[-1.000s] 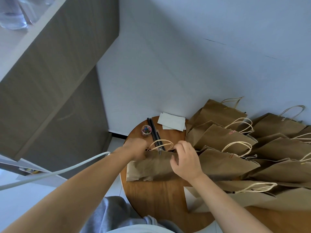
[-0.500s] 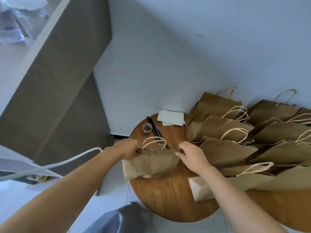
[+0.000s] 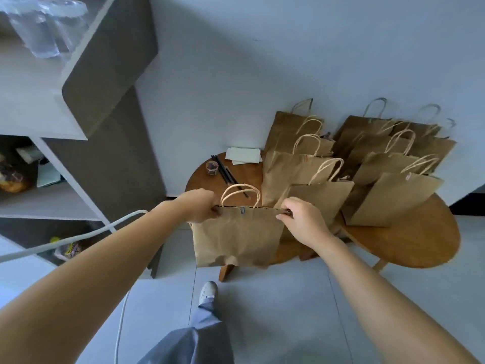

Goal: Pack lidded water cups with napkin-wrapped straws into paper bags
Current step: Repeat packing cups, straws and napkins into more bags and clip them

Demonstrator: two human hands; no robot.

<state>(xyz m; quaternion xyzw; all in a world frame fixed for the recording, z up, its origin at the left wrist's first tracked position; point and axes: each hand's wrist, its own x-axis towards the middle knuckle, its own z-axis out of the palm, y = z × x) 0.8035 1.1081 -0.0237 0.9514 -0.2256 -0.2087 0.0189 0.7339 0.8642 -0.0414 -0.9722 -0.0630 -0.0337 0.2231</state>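
Both hands hold one brown paper bag [image 3: 237, 236] by its top edge, clear of the round wooden tabletop [image 3: 409, 240]: the left hand [image 3: 200, 207] pinches the left corner, the right hand [image 3: 301, 219] the right. Likely headed for the standing bags [image 3: 393, 198]; keep the grip level and the mouth up so nothing inside tips.

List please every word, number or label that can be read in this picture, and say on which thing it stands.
No text can be read.
Held bag: a small grey tag near its top edge, too small to read.
Packet on the low shelf: yellow print, too blurred to read.
Other bags on the table: plain, no print visible.
White papers: blank as far as can be seen.
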